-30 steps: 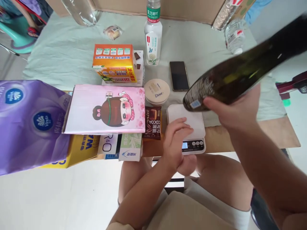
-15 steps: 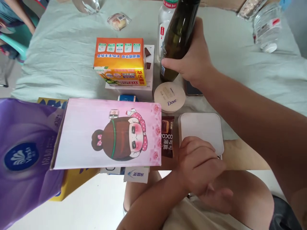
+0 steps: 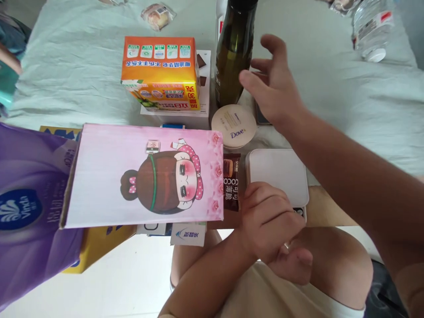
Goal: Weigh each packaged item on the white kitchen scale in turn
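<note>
Head view: pale green cloth (image 3: 73,75) covers the table; right hand (image 3: 273,90) spread open beside the upright dark bottle (image 3: 233,57), holding nothing; left hand (image 3: 270,218) loosely curled, empty, on the white scale (image 3: 278,172).

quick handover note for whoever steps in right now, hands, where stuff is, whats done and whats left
Right hand: open, fingers spread, just right of the dark green bottle, not gripping it.
Left hand: loosely curled over the near edge of the white scale, holding nothing.
Bottle stands upright on the cloth behind the Dove tin, beside the orange box.
Done: bottle set down.
Left: scale platform is bare.
</note>
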Tool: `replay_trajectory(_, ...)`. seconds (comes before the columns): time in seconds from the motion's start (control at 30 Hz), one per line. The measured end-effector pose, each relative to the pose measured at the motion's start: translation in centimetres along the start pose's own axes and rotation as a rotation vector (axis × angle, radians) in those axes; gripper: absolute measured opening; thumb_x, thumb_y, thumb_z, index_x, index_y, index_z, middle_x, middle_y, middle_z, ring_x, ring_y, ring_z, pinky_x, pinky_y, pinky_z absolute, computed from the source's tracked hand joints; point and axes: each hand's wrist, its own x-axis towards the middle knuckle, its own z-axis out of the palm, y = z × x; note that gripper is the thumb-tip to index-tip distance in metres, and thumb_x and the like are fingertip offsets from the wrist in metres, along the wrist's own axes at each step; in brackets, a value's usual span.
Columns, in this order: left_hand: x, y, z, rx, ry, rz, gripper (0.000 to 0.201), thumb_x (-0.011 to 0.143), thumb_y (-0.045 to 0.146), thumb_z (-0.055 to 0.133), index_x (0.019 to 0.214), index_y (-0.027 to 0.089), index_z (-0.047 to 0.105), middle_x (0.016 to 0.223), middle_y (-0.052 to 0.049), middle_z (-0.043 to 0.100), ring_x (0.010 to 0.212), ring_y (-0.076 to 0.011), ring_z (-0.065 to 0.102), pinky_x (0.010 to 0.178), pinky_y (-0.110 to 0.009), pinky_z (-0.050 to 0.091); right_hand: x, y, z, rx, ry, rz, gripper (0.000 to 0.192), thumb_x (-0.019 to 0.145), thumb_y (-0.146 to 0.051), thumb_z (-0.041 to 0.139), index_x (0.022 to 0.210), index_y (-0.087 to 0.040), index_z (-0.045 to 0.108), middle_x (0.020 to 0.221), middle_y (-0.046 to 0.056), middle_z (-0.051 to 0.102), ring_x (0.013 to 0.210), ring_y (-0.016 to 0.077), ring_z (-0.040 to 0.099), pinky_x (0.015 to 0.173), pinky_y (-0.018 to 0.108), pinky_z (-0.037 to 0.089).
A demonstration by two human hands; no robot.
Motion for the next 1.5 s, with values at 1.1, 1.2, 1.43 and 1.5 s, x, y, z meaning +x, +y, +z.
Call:
replay_trajectory(1.1, -0.4, -1.0, -0.9, 0.240, -0.282, -0.226, 0.064, 0.105, 0.055, 0.046, 0.157, 0.019, 0.040, 0.158, -0.023, 0.046, 0.146, -0.0367, 0.056, 0.121, -0.058, 0.053, -13.8, 1.2, -7.9, -0.180, 0.138, -0.296, 0.067, 0.075, -0.066, 0.086, 0.133, -0.049, 0.057, 0.132, 0.002, 0.055, 0.127, 0.0288, 0.061, 0.106, 0.053, 0.061)
replay_trajectory(1.2, -0.7, -1.5, -1.0, 0.150, -0.392, -0.205, 0.075, 0.107, 0.060, 0.038, 0.168, 0.018, 0.027, 0.170, -0.024, 0.039, 0.159, -0.0388, 0.045, 0.129, -0.059, 0.046, -17.3, 1.6, -8.2, -0.147, 0.191, -0.317, 0.080, 0.069, -0.060, 0.092, 0.140, -0.047, 0.056, 0.134, 0.003, 0.056, 0.128, 0.0295, 0.062, 0.107, 0.053, 0.062)
replay_trajectory(1.43, -1.3, -1.1, -0.9, 0.105, -0.430, -0.225, 0.075, 0.108, 0.061, 0.030, 0.171, 0.021, 0.028, 0.174, -0.017, 0.041, 0.164, -0.0353, 0.041, 0.135, -0.055, 0.043, -20.4, 3.6, -6.3, -0.043, 0.131, -0.239, 0.097, 0.065, -0.054, 0.096, 0.147, -0.041, 0.045, 0.148, 0.006, 0.058, 0.137, 0.0293, 0.062, 0.116, 0.052, 0.058)
replay_trajectory(1.5, -1.4, -1.0, -0.8, 0.114, -0.405, -0.244, 0.073, 0.108, 0.063, 0.032, 0.170, 0.024, 0.030, 0.171, -0.015, 0.044, 0.161, -0.0363, 0.044, 0.135, -0.058, 0.043, -20.5, 3.7, -6.0, -0.051, 0.129, -0.251, 0.095, 0.067, -0.058, 0.093, 0.147, -0.040, 0.044, 0.148, 0.006, 0.058, 0.135, 0.0288, 0.063, 0.114, 0.052, 0.058)
